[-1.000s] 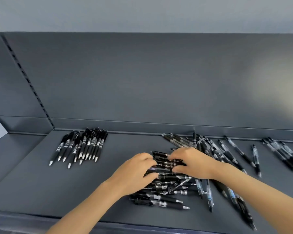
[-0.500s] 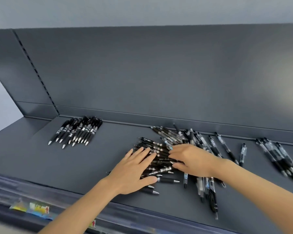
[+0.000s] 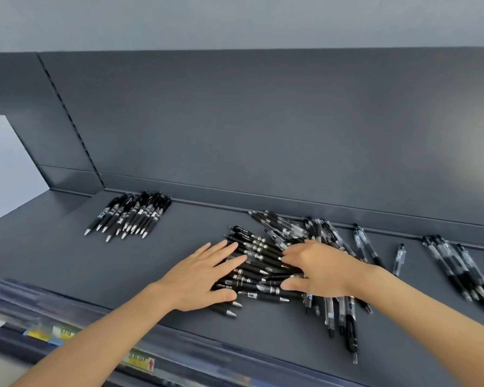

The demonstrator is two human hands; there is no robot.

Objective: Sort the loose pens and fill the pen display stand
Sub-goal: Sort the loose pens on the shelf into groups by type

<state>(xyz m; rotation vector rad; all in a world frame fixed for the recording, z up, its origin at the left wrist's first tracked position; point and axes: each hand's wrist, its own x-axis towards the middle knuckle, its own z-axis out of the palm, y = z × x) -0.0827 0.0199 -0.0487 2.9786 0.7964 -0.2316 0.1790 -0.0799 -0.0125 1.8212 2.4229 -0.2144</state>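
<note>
Head view: on the dark shelf (image 3: 67, 263), one neat row of black pens (image 3: 129, 215) lies sorted at the back left, tips forward. The rest is unsorted. The left hand (image 3: 204, 275) lies flat with fingers spread on the central pile of pens (image 3: 259, 263), and the right hand (image 3: 319, 269) rests loosely spread on the pile's other side, gripping nothing. Clear-barrelled pens (image 3: 291, 227) are scattered behind, and a blurred bundle (image 3: 458, 266) at far right is possibly a second sorted group. No separate display stand shows, so most of the job remains.
</note>
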